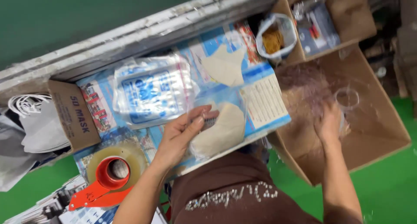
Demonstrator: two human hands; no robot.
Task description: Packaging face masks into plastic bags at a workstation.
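Close under the head camera, my left hand (184,132) pinches the edge of a clear bag (219,122) with a beige mask inside, thumb on top, fingers closed on it. That bag lies on the blue printed sheets (265,103) covering the table, just beside a stack of empty printed bags (150,90). My right hand (329,125) reaches into the cardboard box (382,119), among loose clear bags (306,87); whether it grips 1, I cannot tell. At my left sits a red tape dispenser (108,176).

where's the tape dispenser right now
In the head view the red tape dispenser lies at the lower left of the table, just left of the left hand's forearm and below the small cardboard mask box.
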